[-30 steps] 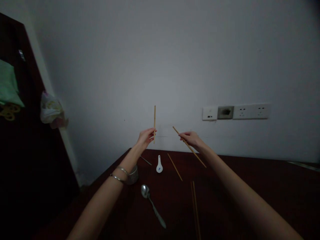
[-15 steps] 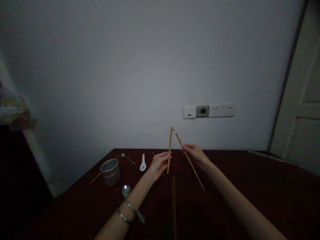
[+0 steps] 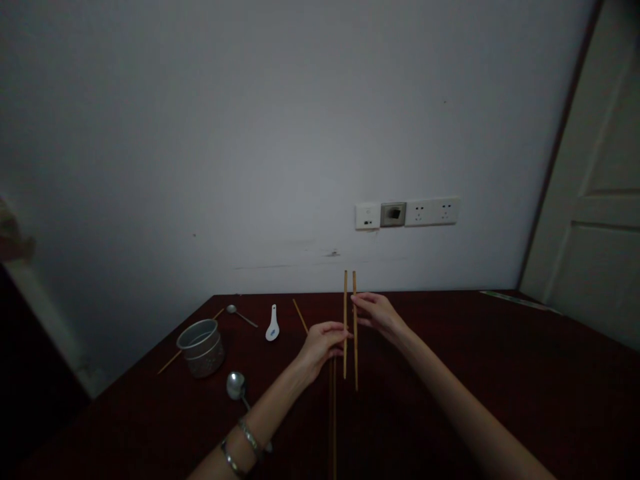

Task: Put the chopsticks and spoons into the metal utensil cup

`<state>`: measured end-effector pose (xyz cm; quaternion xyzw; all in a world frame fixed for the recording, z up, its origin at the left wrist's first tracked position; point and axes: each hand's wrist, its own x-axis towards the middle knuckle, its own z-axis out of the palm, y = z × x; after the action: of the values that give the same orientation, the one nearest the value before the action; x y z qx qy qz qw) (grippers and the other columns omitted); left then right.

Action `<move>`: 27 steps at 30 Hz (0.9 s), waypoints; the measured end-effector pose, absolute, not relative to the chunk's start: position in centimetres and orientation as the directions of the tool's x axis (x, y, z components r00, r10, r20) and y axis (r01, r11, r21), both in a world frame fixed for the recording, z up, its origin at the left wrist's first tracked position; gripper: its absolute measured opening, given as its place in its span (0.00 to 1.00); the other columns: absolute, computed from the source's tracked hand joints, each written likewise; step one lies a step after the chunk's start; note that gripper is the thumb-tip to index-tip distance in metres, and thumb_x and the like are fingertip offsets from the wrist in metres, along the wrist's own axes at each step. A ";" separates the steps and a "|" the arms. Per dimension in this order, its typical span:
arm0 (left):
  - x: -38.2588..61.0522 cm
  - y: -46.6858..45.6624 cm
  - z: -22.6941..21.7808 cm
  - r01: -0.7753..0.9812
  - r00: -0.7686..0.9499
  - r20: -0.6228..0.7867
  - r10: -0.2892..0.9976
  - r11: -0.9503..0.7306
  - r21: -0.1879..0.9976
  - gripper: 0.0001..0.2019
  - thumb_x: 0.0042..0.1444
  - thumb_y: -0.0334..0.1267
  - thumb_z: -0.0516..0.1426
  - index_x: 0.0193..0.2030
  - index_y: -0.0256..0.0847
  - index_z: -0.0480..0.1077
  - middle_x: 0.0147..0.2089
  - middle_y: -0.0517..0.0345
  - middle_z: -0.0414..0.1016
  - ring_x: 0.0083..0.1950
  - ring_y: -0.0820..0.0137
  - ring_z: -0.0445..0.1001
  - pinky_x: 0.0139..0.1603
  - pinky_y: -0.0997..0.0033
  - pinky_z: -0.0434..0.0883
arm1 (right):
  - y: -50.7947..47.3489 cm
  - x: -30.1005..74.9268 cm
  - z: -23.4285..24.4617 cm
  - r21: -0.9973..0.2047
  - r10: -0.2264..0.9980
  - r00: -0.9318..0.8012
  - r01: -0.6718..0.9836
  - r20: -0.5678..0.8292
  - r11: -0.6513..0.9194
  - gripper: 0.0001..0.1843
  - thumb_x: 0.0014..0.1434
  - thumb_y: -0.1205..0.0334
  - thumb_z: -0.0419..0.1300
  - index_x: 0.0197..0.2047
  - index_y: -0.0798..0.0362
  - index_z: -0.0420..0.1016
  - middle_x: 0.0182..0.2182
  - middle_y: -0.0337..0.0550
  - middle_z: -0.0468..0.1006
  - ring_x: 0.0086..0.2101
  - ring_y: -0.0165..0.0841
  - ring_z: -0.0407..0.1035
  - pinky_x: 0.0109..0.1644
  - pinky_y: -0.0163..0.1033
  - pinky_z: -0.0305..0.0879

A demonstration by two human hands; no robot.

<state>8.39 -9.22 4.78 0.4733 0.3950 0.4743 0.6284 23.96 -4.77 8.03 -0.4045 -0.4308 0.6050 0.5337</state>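
Observation:
My left hand [image 3: 323, 345] pinches a wooden chopstick [image 3: 345, 293], which stands nearly upright above the table. Just to its right, my right hand [image 3: 377, 313] grips a second chopstick [image 3: 355, 353] near its upper part. The two sticks run almost parallel with a narrow gap between them, their top ends at about the same height. Below my left hand a pair of chopsticks [image 3: 333, 420] lies on the table, pointing toward me. Another chopstick [image 3: 300, 315] lies slanted behind my left hand, partly hidden by it.
On the dark red table [image 3: 425, 400], a metal cup [image 3: 203, 350] stands at the left, with a chopstick [image 3: 170, 363] behind it. Nearby lie a small metal spoon [image 3: 243, 315], a white ceramic spoon [image 3: 273, 327] and a large metal spoon [image 3: 236, 387], partly under my left forearm. A wall with sockets [image 3: 419, 212] rises behind.
The right chopstick has turned from a slant to nearly upright and come close beside the left one. Both held sticks are lower, and the view has shifted slightly right.

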 end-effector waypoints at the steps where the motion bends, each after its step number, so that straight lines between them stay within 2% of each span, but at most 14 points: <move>1: 8.4 -9.2 4.7 -0.218 0.244 -0.053 0.968 0.108 0.970 0.15 0.39 0.36 0.63 0.35 0.33 0.70 0.34 0.49 0.75 0.29 0.73 0.70 0.29 0.74 0.66 | -4.8 23.9 8.0 -0.954 0.994 -0.105 -0.295 -0.032 -0.062 0.04 0.49 0.66 0.62 0.27 0.56 0.70 0.21 0.36 0.71 0.23 0.25 0.67 0.29 0.35 0.69; 8: 8.6 -9.3 4.3 -0.159 0.254 -0.070 0.965 0.113 0.981 0.15 0.38 0.36 0.64 0.34 0.32 0.70 0.32 0.50 0.75 0.28 0.74 0.70 0.27 0.75 0.65 | -4.6 23.7 7.3 -0.962 0.990 -0.134 -0.263 -0.032 -0.067 0.03 0.50 0.67 0.61 0.28 0.57 0.70 0.22 0.37 0.71 0.23 0.25 0.67 0.28 0.34 0.70; 13: 8.8 -9.5 4.4 -0.149 0.270 -0.074 0.960 0.118 0.982 0.16 0.38 0.37 0.63 0.34 0.32 0.69 0.33 0.47 0.76 0.28 0.74 0.71 0.27 0.76 0.64 | -4.5 23.5 7.0 -0.965 0.989 -0.144 -0.253 -0.037 -0.073 0.05 0.48 0.66 0.63 0.27 0.57 0.70 0.21 0.37 0.71 0.23 0.25 0.66 0.27 0.33 0.70; 27: 8.9 -9.2 3.7 -0.111 0.264 -0.074 0.962 0.107 0.988 0.14 0.38 0.36 0.63 0.33 0.32 0.69 0.31 0.49 0.76 0.24 0.76 0.69 0.26 0.77 0.64 | -4.2 23.6 6.5 -0.974 0.991 -0.129 -0.216 -0.046 -0.073 0.09 0.44 0.65 0.66 0.28 0.57 0.69 0.20 0.36 0.70 0.22 0.25 0.66 0.26 0.36 0.72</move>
<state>8.88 -9.23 3.73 0.5056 0.4207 0.4369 0.6135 23.64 -4.18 6.53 -0.4245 -0.4564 0.5970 0.5051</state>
